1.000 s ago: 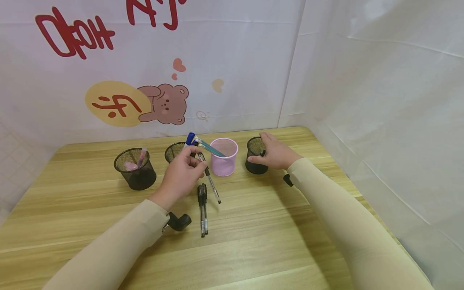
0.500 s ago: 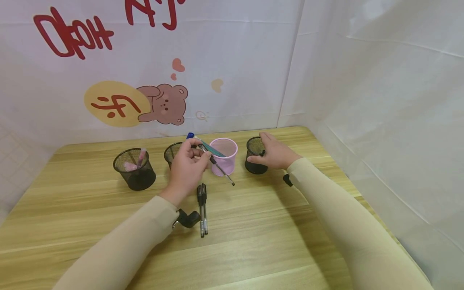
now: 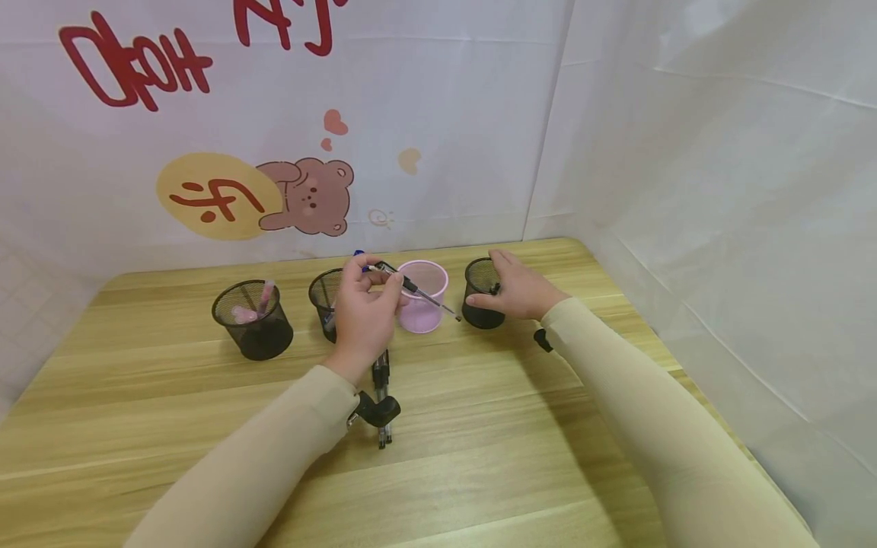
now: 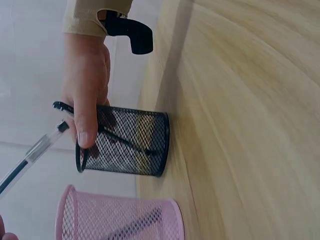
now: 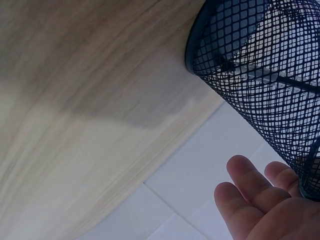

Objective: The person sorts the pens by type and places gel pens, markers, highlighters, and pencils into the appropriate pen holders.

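Observation:
My left hand [image 3: 366,320] pinches a black-capped clear gel pen [image 3: 428,297] between thumb and fingers, held slanting over the pink mesh pen holder [image 3: 421,318]. The pen's far end [image 4: 46,142] points at the rim of a black mesh pen holder [image 4: 130,162]. My right hand [image 3: 526,293] holds that black holder by its rim, thumb [image 4: 86,125] on the near side. Other fingers [image 5: 250,182] of this hand stick out loosely beside it. Through the mesh a pen [image 5: 270,76] shows inside the black holder.
Left of the pink holder stands another black mesh holder [image 3: 323,288], partly behind my left hand. Further left, a third black holder [image 3: 267,339] contains pink pens. Two gel pens [image 3: 381,373] lie on the wooden table [image 3: 466,457], partly under my left wrist. A white curtain [image 3: 719,190] borders the right side.
My left hand has moved right with the gel pen, from beside the middle black holder to over the pink one, and the pen has tilted flatter. My right hand has stayed at its holder.

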Motion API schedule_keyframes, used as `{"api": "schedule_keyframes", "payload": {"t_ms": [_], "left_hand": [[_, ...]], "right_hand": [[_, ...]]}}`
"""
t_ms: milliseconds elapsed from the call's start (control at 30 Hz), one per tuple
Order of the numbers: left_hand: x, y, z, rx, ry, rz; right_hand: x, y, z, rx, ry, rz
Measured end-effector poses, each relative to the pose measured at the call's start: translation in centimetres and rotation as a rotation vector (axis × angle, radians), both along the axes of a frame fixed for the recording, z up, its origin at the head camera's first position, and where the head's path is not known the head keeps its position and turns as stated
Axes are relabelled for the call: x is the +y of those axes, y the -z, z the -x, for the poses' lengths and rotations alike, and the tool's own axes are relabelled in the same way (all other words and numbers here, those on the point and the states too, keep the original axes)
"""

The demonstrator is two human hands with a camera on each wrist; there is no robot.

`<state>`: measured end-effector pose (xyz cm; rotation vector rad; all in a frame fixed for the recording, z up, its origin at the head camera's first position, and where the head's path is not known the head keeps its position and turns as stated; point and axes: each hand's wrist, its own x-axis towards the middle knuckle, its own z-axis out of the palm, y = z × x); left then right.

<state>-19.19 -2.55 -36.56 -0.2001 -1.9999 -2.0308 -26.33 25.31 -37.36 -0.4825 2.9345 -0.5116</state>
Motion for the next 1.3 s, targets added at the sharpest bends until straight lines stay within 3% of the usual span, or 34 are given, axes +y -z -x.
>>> {"api": "schedule_keyframes", "payload": {"t_ms": [267,567,867,1300], "left_hand": [[2.0,0.2,0.5,0.065,-0.032,-0.101],[3.8,0.3,1.4,0.157,-0.091,-0.085],[5.2,0.2,1.9,0.213,-0.229,0.091],[6.3,1.1,2.4,0.151,-0.212,0.191]], "right_hand": [[0.1,0.0,0.1,0.011,-0.002,-0.009],[0.1,0.2,0.3,0.002,0.009,-0.008],[0.2,0.3,0.3,0.002,0.009,0.002],[0.3,0.7,0.7,0.004,0.012,-0.007]]}}
